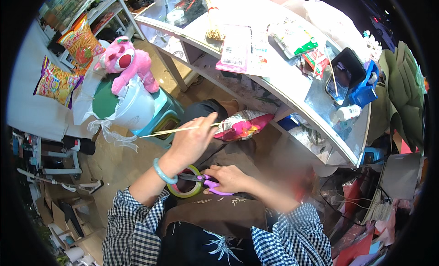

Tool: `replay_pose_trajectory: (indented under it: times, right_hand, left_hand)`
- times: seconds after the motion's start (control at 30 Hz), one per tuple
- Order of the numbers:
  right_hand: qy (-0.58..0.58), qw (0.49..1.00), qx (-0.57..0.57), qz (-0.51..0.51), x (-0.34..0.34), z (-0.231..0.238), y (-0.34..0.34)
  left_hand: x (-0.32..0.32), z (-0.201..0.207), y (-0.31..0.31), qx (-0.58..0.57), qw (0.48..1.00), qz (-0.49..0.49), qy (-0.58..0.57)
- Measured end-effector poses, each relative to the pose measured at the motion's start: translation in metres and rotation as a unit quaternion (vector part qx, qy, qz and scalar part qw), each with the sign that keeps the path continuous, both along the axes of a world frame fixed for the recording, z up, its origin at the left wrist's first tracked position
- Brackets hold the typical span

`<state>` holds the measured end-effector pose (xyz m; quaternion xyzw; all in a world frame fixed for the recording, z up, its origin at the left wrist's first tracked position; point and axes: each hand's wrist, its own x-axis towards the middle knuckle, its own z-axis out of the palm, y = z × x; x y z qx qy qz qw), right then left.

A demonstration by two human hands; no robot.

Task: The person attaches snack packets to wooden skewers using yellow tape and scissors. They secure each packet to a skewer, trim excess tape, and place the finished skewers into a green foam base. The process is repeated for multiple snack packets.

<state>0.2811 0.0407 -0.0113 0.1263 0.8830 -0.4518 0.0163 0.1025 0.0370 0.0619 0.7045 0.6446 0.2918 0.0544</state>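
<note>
My left hand (194,137) is closed around thin wooden sticks (160,133), which stick out to the left. At their other end, just right of the hand, is a shiny pink, red and white snack bag (244,124); how it joins the sticks is hidden. Lower down, my right hand (226,178) grips scissors with purple handles (219,191), their dark blades pointing left. The blades lie over a yellow-green roll of tape (197,186) on my lap, beside my left wrist. Brown cloth (210,215) covers my lap.
To the left, a white bucket (135,111) with green foam, a pink plush bear (128,64) and two snack bags (57,83) stands on a teal stool (171,108). Ahead, a white-framed glass table (292,90) carries bundled sticks (214,19), packages, a phone (336,90) and a small white bottle (348,112).
</note>
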Motion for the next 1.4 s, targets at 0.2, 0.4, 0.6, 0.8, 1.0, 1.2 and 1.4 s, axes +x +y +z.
replay_pose_trajectory:
  times: [0.2,0.4,0.6,0.8,1.0,1.2,1.4]
  right_hand:
    - [-0.041,0.998,0.018,-0.047,0.016,0.004,-0.003]
    - [0.092,0.970,0.149,-0.169,0.082,0.033,0.014]
    - [0.096,0.725,0.408,-0.546,0.210,0.132,0.044]
    - [-0.168,0.607,0.453,-0.631,0.286,0.174,0.092]
    - [-0.145,0.629,0.469,-0.604,0.267,0.139,0.114]
    - [0.129,0.803,0.448,-0.371,0.116,0.100,0.070]
    - [0.084,0.892,0.438,-0.069,-0.012,0.058,0.126]
  left_hand:
    - [-0.018,-0.052,-0.014,0.021,0.976,0.101,-0.193]
    - [-0.027,-0.069,-0.027,-0.022,0.939,0.131,-0.317]
    - [-0.030,-0.077,-0.037,0.024,0.925,0.121,-0.360]
    - [-0.049,-0.089,-0.039,0.022,0.873,0.089,-0.480]
    - [-0.063,-0.094,-0.040,-0.009,0.831,0.098,-0.547]
    - [-0.076,-0.099,-0.039,-0.062,0.759,0.133,-0.634]
    - [-0.089,-0.108,-0.038,-0.092,0.726,0.143,-0.667]
